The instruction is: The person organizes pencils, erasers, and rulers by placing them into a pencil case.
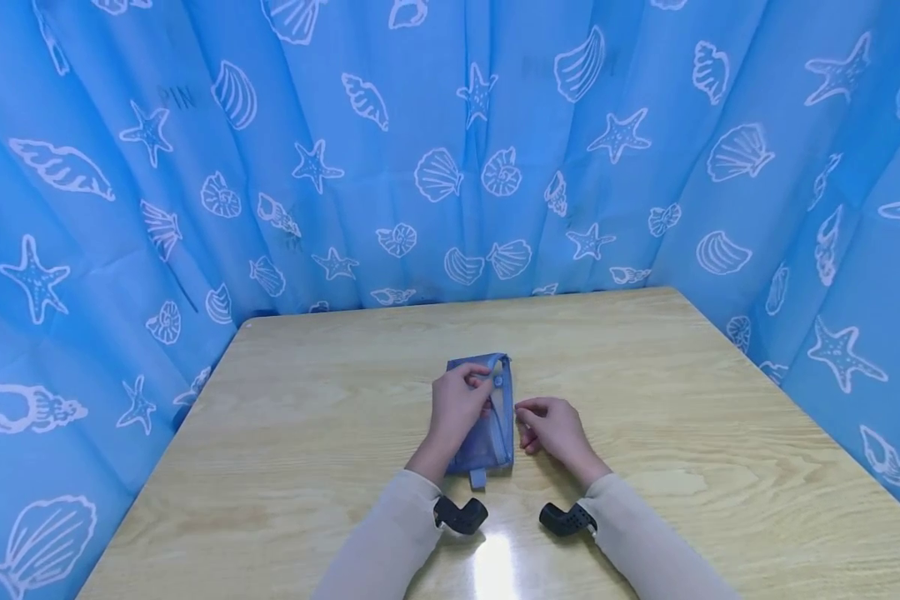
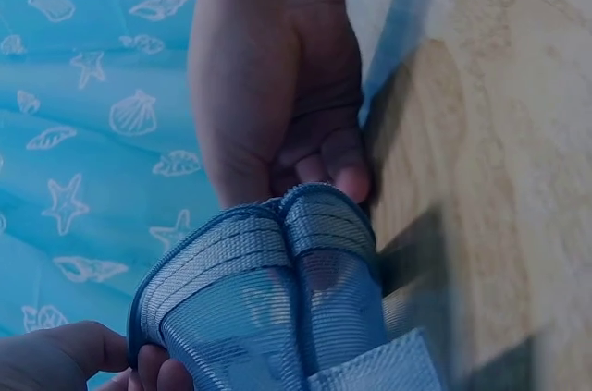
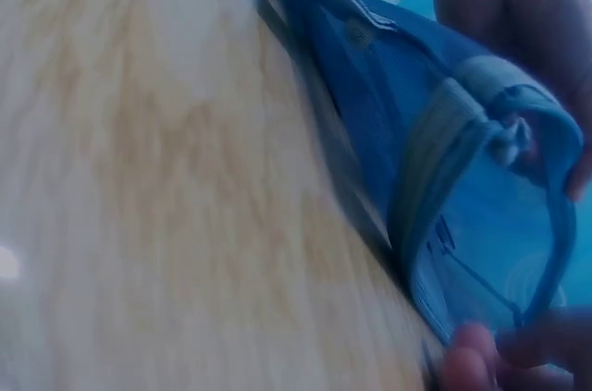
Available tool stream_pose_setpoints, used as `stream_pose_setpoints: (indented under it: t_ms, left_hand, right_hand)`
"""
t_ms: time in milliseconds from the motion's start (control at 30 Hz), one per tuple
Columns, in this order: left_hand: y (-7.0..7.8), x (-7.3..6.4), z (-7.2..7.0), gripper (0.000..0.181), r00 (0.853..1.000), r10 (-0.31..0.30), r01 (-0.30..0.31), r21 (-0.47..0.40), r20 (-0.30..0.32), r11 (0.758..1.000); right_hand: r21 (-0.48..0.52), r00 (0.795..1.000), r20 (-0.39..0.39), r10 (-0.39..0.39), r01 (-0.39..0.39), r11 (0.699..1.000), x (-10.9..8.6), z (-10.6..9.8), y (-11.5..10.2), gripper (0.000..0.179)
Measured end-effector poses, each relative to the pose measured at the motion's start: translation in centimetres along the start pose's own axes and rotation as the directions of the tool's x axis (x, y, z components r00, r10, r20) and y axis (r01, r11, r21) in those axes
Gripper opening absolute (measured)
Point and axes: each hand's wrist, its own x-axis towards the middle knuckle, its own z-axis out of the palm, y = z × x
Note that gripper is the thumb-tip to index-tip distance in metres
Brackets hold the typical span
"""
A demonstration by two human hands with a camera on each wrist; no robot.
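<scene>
A blue mesh zip pouch [image 1: 482, 437] lies lengthwise on the table, its long zipped side towards the right and its mouth gaping. My left hand [image 1: 453, 408] holds the upper rim, thumb and fingers curled on it; the left wrist view shows this left hand [image 2: 65, 359] pinching the pouch [image 2: 231, 308]. At the right-hand edge my right hand [image 1: 553, 429] pinches the lower rim between thumb and fingers. In the right wrist view the right fingertips [image 3: 472, 354] are at the rim of the pouch [image 3: 370, 123]. The inside is only partly visible.
The wooden table [image 1: 330, 392] extends around the pouch on all sides. A blue curtain [image 1: 420, 125] with white shell and starfish prints hangs behind the table and along its sides. Black wrist cameras [image 1: 461, 515] sit at both cuffs.
</scene>
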Motion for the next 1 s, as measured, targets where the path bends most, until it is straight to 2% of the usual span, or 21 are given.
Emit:
stream_pose_setpoints:
  t_ms: [200, 500, 667, 900, 1000]
  left_hand:
    - [-0.4, -0.5, 0.2, 0.021, 0.999, -0.015, 0.015, 0.009, 0.033, 1.0]
    - [-1.4, -0.8, -0.2, 0.018, 1.0, -0.025, 0.024, 0.12, 0.011, 0.993]
    - [-2.1, -0.4, -0.7, 0.016, 0.999, -0.03, 0.031, 0.193, -0.011, 0.981]
    - [-2.5, 1.0, -1.7, 0.016, 0.999, 0.041, -0.044, 0.32, 0.016, 0.946]
    - [-1.9, 2.1, -2.5, 0.016, 0.995, 0.083, -0.097, 0.423, 0.05, 0.901]
  right_hand:
    - [0.009, 1.0, 0.023, -0.005, 0.005, 1.0, 0.0, 0.3, 0.4, 0.029]
    - [0.073, 0.984, 0.173, -0.049, 0.037, 0.997, 0.2, 1.1, -0.3, 0.035]
    - [0.079, 0.973, 0.215, -0.079, 0.063, 0.995, -0.1, 1.8, -0.9, 0.037]
    - [0.05, 0.976, 0.208, -0.061, 0.052, 0.997, 0.4, 2.8, -1.1, 0.033]
    - [-0.046, 0.968, 0.235, -0.087, 0.1, 0.994, 1.6, 2.3, -1.8, 0.033]
